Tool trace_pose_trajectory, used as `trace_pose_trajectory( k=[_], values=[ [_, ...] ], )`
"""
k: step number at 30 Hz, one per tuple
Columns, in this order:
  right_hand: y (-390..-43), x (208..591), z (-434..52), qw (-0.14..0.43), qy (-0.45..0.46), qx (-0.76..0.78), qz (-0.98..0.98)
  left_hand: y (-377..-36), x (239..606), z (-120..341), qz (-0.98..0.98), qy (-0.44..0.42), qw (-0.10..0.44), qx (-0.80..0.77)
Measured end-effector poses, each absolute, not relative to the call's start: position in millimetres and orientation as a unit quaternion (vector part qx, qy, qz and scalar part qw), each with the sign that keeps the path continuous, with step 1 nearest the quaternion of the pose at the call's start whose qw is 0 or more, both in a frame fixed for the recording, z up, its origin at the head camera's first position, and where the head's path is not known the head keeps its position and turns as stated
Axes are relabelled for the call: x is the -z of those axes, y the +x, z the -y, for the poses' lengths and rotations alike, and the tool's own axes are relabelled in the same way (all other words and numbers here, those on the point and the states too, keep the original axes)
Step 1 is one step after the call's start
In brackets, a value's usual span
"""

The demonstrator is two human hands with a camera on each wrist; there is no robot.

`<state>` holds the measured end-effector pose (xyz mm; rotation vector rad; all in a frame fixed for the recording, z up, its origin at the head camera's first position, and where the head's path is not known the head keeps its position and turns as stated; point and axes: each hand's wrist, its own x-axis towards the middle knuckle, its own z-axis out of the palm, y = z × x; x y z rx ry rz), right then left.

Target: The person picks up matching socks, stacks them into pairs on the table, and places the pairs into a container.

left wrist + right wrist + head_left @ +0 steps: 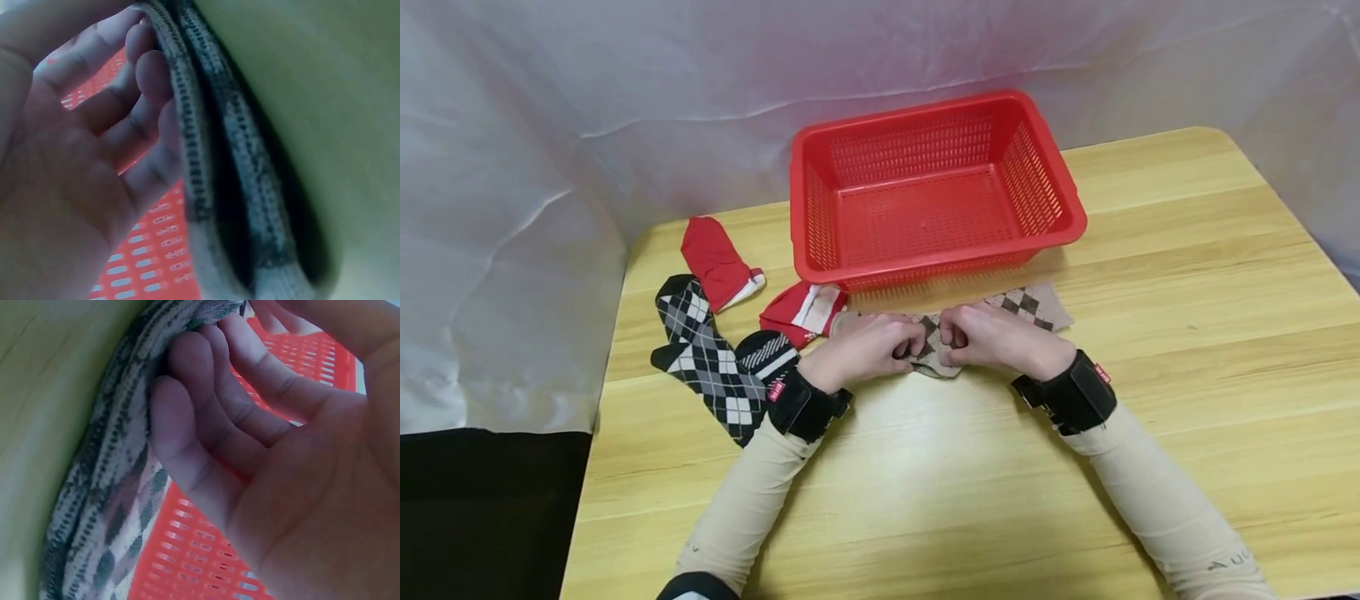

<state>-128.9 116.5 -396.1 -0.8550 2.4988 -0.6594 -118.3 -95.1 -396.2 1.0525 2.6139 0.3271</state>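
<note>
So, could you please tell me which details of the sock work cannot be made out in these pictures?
- Head view: the middle of the beige argyle sock is hidden under the left hand and right hand.
- Head view: one sock or two cannot be told.
- Left wrist view: the sock is blurred, its pattern unreadable.
- Right wrist view: the red basket is cut off by the palm.

backdrop: white draped sheet (550,167) | furniture: light wooden table (1187,333) | floor: dark

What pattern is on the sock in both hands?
Beige sock: brown argyle diamonds, clearest in the head view.
</note>
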Motion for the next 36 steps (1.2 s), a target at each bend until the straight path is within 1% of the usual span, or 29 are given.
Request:
trace_pose_trajectory(
  k=[12,18,21,26,31,36],
  values=[
    [-128.4,399.7,-116.1,0.224,-0.283,0.185,-0.914,-120.5,394.1,99.9,-0.895,0.382,0.182,-0.140],
    [-126.9,399.3,-114.4,0.229,-0.278,0.161,-0.919,-120.8,395.1,99.2,-0.897,0.356,0.207,-0.163],
    [-126.8,399.2,-114.9,0.230,-0.284,0.166,-0.916,-118.5,397.6,93.7,-0.913,0.326,0.190,-0.154],
    [-127.7,400.0,-117.2,0.222,-0.300,0.184,-0.909,-111.7,402.7,80.9,-0.945,0.278,0.142,-0.094],
    [-129.6,401.0,-118.0,0.226,-0.295,0.190,-0.909,-108.0,403.4,76.9,-0.955,0.251,0.142,-0.076],
    [-128.8,401.0,-116.4,0.225,-0.279,0.182,-0.915,-107.8,403.3,77.4,-0.953,0.251,0.151,-0.078]
  ],
)
